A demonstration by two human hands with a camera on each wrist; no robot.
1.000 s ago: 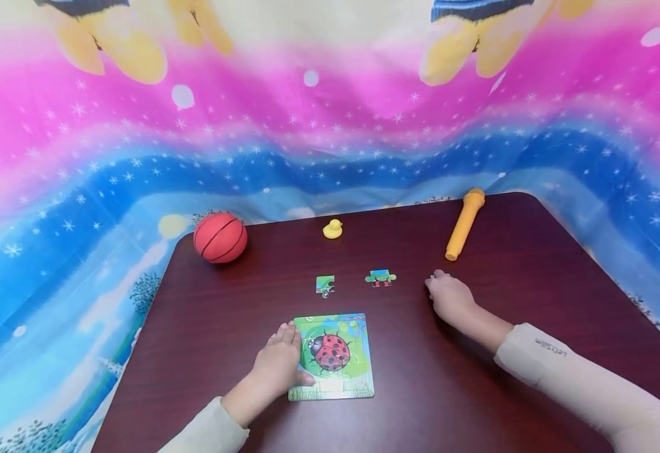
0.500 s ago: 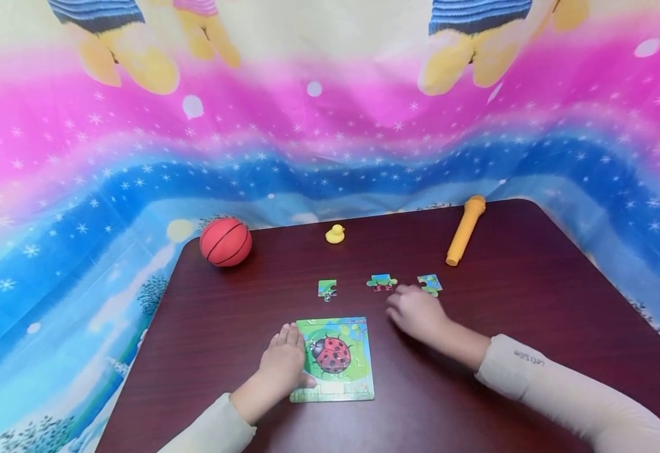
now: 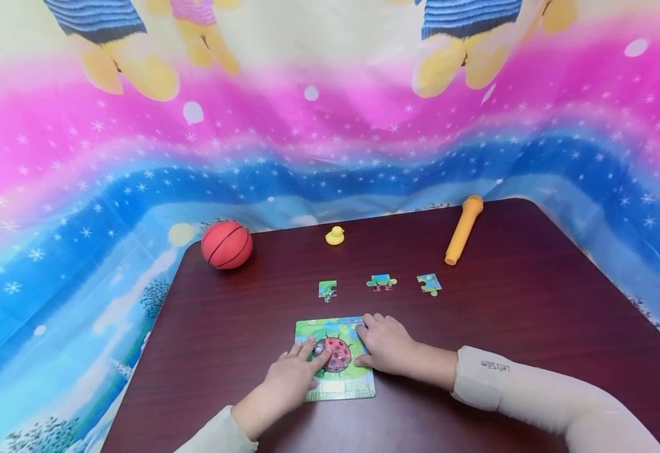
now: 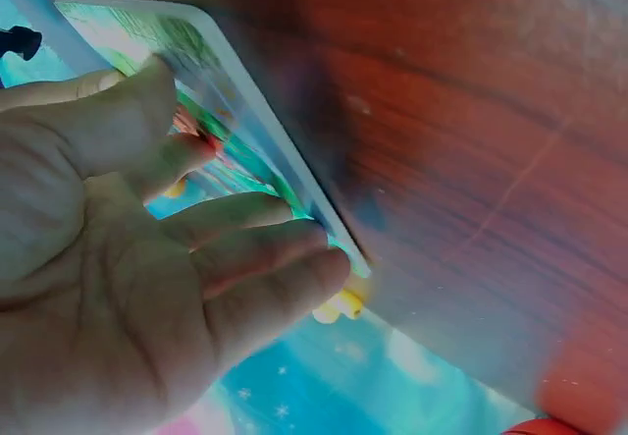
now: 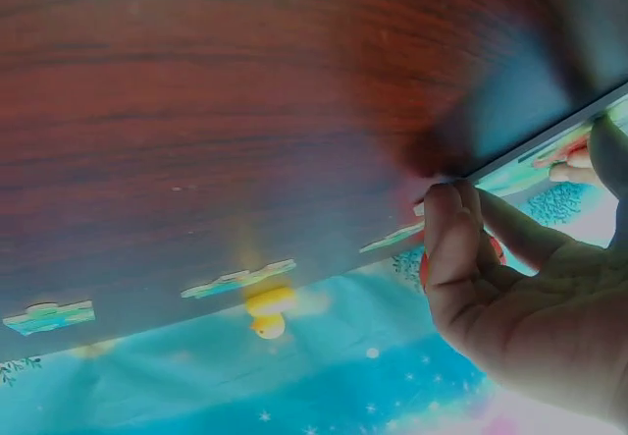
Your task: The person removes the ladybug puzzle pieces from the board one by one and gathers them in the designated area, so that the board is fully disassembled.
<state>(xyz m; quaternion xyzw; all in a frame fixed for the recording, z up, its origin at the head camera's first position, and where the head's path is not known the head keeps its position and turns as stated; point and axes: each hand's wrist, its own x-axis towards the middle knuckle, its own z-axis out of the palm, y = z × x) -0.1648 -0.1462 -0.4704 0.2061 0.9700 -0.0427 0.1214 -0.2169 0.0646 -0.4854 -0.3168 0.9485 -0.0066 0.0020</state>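
A square ladybug jigsaw puzzle (image 3: 345,387) lies flat on the dark red-brown table, its red ladybug picture facing up. My left hand (image 3: 287,382) rests over its left side, fingers spread and reaching onto the ladybug's head. At the right edge, my right hand (image 3: 391,347) touches the puzzle, with the thumb on its face and the fingers loosely bent by the upper right corner. Beyond the puzzle lie three loose puzzle pieces: a green piece (image 3: 326,288), a blue-and-red piece (image 3: 382,282) and a blue-green piece (image 3: 429,284).
A red toy basketball (image 3: 227,245) sits at the back left of the table (image 3: 211,340). A yellow rubber duck (image 3: 335,236) stands at the back middle, and an orange toy microphone (image 3: 464,230) lies at the back right. Behind hangs a printed cloth (image 3: 307,138).
My right hand has moved left from beside the loose pieces to the puzzle's right edge, uncovering the rightmost piece. The left hand has shifted from the left edge onto the puzzle's face.
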